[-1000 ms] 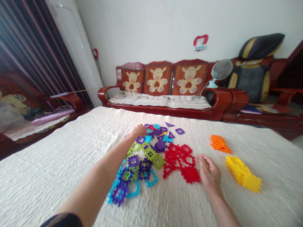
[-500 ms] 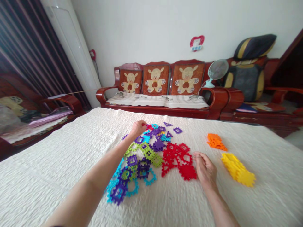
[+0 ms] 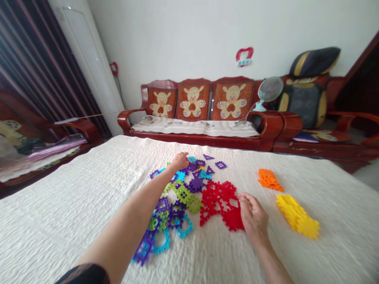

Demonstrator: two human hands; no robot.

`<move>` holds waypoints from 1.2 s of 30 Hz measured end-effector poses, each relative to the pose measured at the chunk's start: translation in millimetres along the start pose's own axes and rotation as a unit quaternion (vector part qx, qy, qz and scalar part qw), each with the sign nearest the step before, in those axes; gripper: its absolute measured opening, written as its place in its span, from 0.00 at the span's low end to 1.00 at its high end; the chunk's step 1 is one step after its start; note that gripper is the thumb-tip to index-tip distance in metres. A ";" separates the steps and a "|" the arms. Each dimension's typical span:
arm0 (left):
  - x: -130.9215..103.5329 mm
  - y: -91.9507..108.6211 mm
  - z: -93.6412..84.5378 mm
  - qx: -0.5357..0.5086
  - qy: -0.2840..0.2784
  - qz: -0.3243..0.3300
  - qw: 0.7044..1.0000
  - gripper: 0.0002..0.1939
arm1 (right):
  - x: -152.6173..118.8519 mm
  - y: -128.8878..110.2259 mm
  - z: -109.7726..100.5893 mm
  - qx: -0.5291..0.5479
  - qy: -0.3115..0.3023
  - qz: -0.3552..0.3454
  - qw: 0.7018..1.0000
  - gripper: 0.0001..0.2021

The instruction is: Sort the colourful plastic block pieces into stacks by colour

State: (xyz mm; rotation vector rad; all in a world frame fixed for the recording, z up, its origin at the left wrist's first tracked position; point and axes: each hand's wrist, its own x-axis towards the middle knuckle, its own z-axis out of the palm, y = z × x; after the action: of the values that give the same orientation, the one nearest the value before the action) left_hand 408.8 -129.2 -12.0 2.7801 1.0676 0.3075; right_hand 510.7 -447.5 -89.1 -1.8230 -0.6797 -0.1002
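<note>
Flat plastic interlocking building pieces with notched edges lie on a quilted cream cover (image 3: pixel 89 185). At the far end of the mixed pile, my left hand (image 3: pixel 179 161) has its fingers closed at a small red building piece (image 3: pixel 187 160), mostly hidden by the hand. Beside it lies a light blue piece (image 3: pixel 192 159). My right hand (image 3: pixel 255 216) rests with curled fingers against the right edge of a cluster of red pieces (image 3: pixel 217 193); nothing shows in it. Left of the red cluster are green pieces (image 3: pixel 184 193), purple pieces (image 3: pixel 177 213) and light blue pieces (image 3: pixel 185 228), partly behind my left forearm.
Stacked orange pieces (image 3: pixel 269 180) and yellow pieces (image 3: pixel 297 217) stand to the right. Loose purple pieces (image 3: pixel 220 165) lie at the back. Beyond the covered surface is a wooden sofa (image 3: pixel 195 136) with bear cushions, plus a fan (image 3: pixel 270 90) and a massage chair cushion (image 3: pixel 308 102).
My left hand has shifted slightly right at the far end of the pile. My right hand stays beside the red cluster. The camera view has moved a little.
</note>
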 end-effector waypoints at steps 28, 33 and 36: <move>-27.4 25.5 -8.3 -0.383 -0.037 -0.039 0.922 0.25 | 2.0 1.3 5.3 -0.046 -0.016 -0.071 0.996 0.18; -44.2 58.6 3.7 -0.367 -0.076 0.059 0.925 0.24 | 0.6 -1.1 5.2 -0.027 -0.008 -0.063 0.998 0.18; -51.3 51.5 7.6 -0.187 -0.041 0.188 0.963 0.25 | 0.1 -2.0 5.2 -0.018 -0.009 -0.061 0.998 0.17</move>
State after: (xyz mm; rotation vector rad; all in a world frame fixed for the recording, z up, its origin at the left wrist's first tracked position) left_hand 406.6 -202.1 -15.7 2.5981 0.4001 0.3859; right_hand 508.4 -442.4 -89.3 -1.8181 -0.8061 -0.1770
